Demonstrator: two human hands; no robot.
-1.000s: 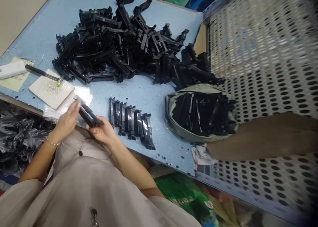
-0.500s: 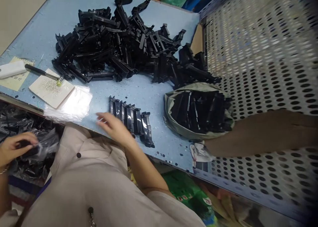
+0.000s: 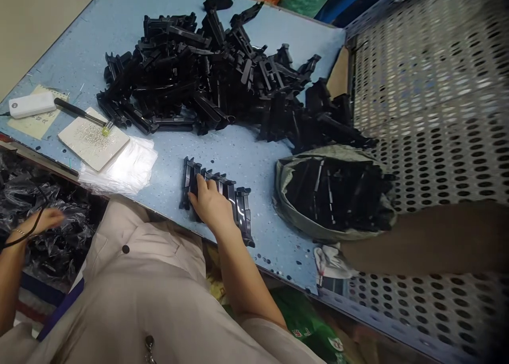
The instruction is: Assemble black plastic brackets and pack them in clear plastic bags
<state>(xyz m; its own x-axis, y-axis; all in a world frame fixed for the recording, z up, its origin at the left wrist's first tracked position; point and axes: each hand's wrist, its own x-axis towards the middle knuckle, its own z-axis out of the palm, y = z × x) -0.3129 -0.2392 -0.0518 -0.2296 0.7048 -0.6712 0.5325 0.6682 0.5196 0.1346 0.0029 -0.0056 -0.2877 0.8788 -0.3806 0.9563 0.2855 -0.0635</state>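
My right hand [image 3: 212, 202] reaches down onto a short row of black plastic parts [image 3: 243, 210] near the table's front edge. Its thumb and fingers are curled around one of the parts toward the row's left end; the palm hides some of the row. My left hand [image 3: 43, 221] is off the table at the left, above clear-bagged black parts [image 3: 67, 242]. Its fingers look stretched out and slightly blurred, and nothing shows in them. A thin black cable [image 3: 37, 215] passes by the left wrist.
A large heap of black plastic parts [image 3: 170, 83] covers the table's back. An open sack [image 3: 284, 199] of parts stands right, beside a perforated metal panel [image 3: 417, 157]. Left are clear plastic bags [image 3: 137, 165], a speckled board [image 3: 85, 141], a black-handled tool [image 3: 77, 109] and a white device [image 3: 32, 105].
My right hand has moved from beside the row onto it and closed on a part. The left hand has moved slightly right and up, its fingers straighter. The view has shifted a little.
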